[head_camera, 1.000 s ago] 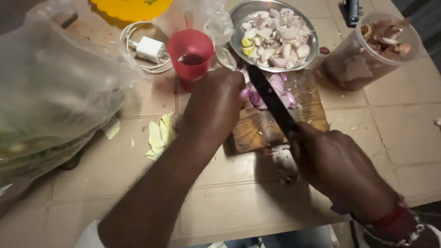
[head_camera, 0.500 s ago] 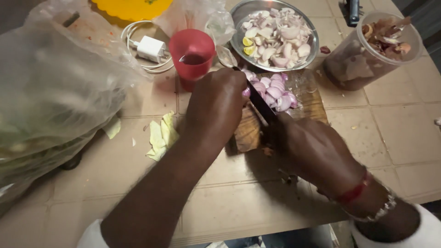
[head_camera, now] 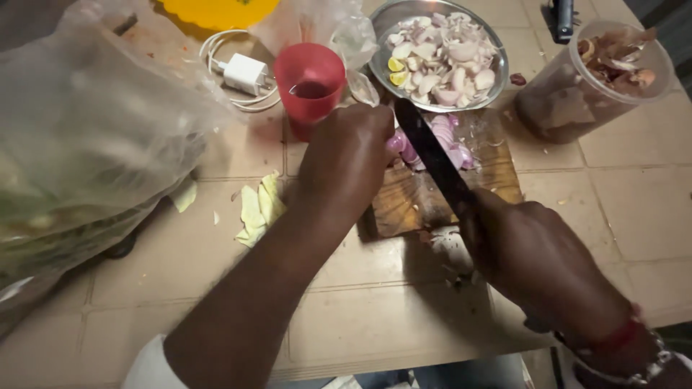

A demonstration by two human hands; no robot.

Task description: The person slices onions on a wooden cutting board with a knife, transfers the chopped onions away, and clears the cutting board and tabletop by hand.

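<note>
The right hand point(head_camera: 537, 263) is clenched on a dark knife point(head_camera: 436, 162) angled over the wooden cutting board point(head_camera: 497, 173). The left hand point(head_camera: 346, 158), fingers curled, presses the pink sliced onions point(head_camera: 450, 144) at the board's far edge, beside the blade.

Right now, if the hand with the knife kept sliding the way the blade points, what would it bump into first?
Probably the pink onion slices piled on the wooden board, just under the knife tip. The right hand points up toward them; beyond sits the metal bowl. Depth is hard to judge.
</note>
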